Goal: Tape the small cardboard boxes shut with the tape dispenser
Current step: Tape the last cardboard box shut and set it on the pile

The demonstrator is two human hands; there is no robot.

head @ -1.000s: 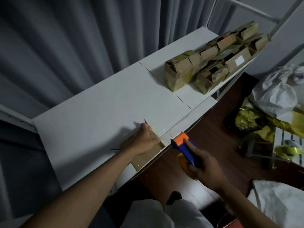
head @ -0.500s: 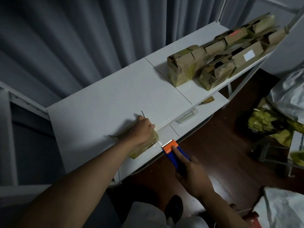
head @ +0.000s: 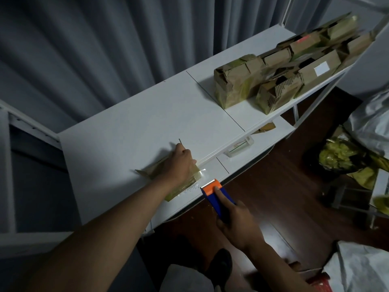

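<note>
Two bare hands work at the near edge of a white shelf top point(head: 130, 131). Left hand point(head: 179, 163) lies palm-down on a small flat cardboard box point(head: 174, 186) near that edge, its fingers bent over the far side of the box and pressing it to the surface; whether the fingertips curl under the cardboard cannot be told. Clear tape point(head: 201, 172) glints on the box end nearest the shelf edge, and a stretch of it seems to run toward the tape dispenser point(head: 216, 197), which sits just beside the box at the shelf edge. The dispenser has a blue body and an orange head with a toothed cutter pointing at the box. Right hand point(head: 237, 222) grips the blue body from behind, fingers wrapped round it and the forefinger laid straight along the top, its tip on the orange part. Farther along the shelf, well apart from the hands, stands a cluster of small cardboard boxes point(head: 290, 66), several with flaps open or torn and showing corrugated edges. One of them carries a blank white label point(head: 321, 68); another has a small red mark point(head: 303, 40) too blurred to read. No writing or brand can be made out anywhere. Grey pleated curtains point(head: 105, 49) hang behind the shelf. On the dark wooden floor point(head: 273, 186) to the right lie white plastic bags point(head: 374, 121) and a heap of yellowish tape or wrapping point(head: 341, 152).
</note>
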